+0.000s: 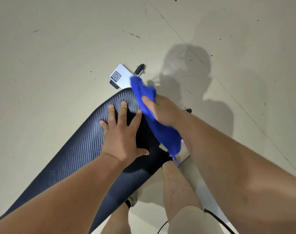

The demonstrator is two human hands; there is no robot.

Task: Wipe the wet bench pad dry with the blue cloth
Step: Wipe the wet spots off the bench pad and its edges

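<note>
Left hand [125, 134] flat, palm down on bench pad [79, 149], fingers spread and straight. Right hand [162, 110] grips blue cloth [167, 135], fingers curled, at pad's far right edge; cloth trails along that edge.

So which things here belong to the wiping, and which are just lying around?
Job: pad; cloth; right hand, holding the cloth; left hand, flat on the pad.
Lying about: frame; QR label; wheel.
</note>
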